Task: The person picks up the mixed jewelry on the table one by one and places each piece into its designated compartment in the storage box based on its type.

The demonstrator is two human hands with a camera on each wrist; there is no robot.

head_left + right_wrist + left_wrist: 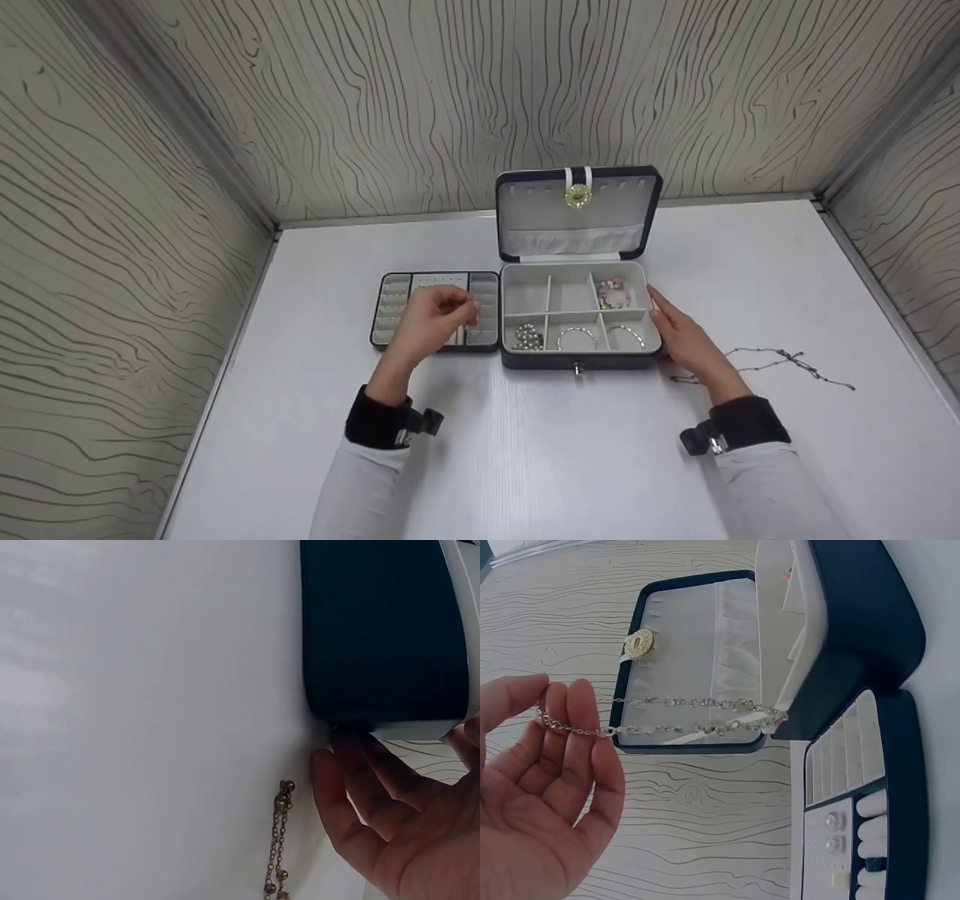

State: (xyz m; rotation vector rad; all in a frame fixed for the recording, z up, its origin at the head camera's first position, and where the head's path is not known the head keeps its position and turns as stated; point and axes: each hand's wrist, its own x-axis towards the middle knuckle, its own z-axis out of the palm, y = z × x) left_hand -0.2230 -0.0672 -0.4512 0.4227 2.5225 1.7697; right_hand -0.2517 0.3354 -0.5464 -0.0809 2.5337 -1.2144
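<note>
My left hand pinches a silver chain with clear stones between thumb and fingers. The chain hangs in a doubled strand above the shallow jewelry tray. My right hand grips the right side of the open dark blue jewelry box. In the right wrist view its fingers touch the box's outer wall, with the thumb near the rim. Inside the box, a pink beaded bracelet lies at back right. A pearl strand and two silvery bangles occupy the front compartments.
The box lid stands upright, with a gold round clasp on its strap. A dark beaded chain lies on the white table to the right. Pearl earrings sit in the tray. Patterned panels enclose the table.
</note>
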